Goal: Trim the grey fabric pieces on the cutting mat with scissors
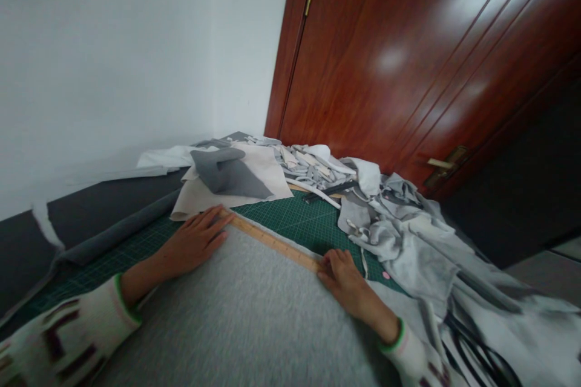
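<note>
A wooden ruler lies along the far edge of a large piece of grey fabric. At the ruler's left end my left hand rests flat, its fingers stretched out over the fabric and the fingertips touching the wood. The other end is in my right hand, whose fingers are curled and pinch it. Beneath the fabric is a green cutting mat with a printed grid. A pale cloth sheet with a dark grey fabric piece on top lies just beyond my left hand.
Several fabric scraps are heaped at the back. Grey and white cloth piles up on the right, with black cords or straps near the front. Rolled dark fabric lies at left. A white wall and brown door stand behind.
</note>
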`<state>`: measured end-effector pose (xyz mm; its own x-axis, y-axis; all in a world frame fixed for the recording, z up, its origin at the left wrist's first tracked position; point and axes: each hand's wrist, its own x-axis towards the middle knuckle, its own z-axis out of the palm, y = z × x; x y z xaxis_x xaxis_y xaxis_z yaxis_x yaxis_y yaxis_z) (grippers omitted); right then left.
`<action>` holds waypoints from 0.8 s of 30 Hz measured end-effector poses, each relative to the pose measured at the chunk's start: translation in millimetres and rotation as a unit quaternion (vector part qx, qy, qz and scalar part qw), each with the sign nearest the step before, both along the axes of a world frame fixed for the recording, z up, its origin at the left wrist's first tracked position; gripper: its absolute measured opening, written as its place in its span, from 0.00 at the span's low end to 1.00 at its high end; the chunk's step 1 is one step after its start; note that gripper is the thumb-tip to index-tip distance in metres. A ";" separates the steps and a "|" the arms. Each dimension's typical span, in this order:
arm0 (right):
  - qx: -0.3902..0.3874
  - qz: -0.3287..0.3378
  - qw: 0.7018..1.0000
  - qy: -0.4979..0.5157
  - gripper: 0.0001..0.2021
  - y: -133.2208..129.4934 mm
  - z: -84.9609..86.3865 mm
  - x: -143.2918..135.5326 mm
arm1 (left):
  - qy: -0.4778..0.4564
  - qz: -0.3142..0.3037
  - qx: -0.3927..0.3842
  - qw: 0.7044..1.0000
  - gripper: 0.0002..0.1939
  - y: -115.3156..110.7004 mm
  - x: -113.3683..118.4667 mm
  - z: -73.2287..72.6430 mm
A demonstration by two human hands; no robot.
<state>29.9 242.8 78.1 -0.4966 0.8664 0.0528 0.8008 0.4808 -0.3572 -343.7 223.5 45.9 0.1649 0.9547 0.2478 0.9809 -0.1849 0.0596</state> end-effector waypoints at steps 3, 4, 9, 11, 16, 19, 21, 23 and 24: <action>-0.063 0.008 0.998 -0.019 0.03 4.1 14.4 0.4 | -0.020 0.032 0.020 0.999 0.32 2.6 -2.1 -1.2; -0.078 0.011 0.997 -0.020 0.04 4.4 16.7 0.6 | -0.025 0.043 0.029 0.998 0.33 2.7 -2.5 -1.2; -0.052 0.055 0.997 0.003 0.05 2.1 7.4 4.3 | -0.019 0.113 0.046 0.992 0.29 -4.2 -2.0 6.0; -0.019 0.064 0.997 0.038 0.06 0.9 -1.7 6.9 | -0.028 0.129 0.038 0.990 0.23 -9.1 0.6 12.3; 0.037 0.045 0.988 0.142 0.06 -4.7 -16.1 15.7 | -0.124 0.116 -0.050 0.984 0.13 -18.3 12.0 30.1; 0.004 0.043 0.990 0.137 0.06 -8.8 -8.7 27.6 | -0.149 0.118 -0.069 0.979 0.10 -18.9 17.3 37.6; -0.050 0.056 0.990 0.120 0.07 -11.5 1.5 40.5 | -0.162 0.126 -0.071 0.976 0.09 -16.9 19.3 42.3; -0.109 0.071 0.986 0.106 0.09 -15.0 11.3 55.7 | -0.169 0.130 -0.064 0.975 0.08 -13.3 20.3 48.8; -0.135 0.075 0.983 0.099 0.10 -17.5 15.1 63.2 | -0.171 0.131 -0.059 0.975 0.09 -11.2 20.5 53.3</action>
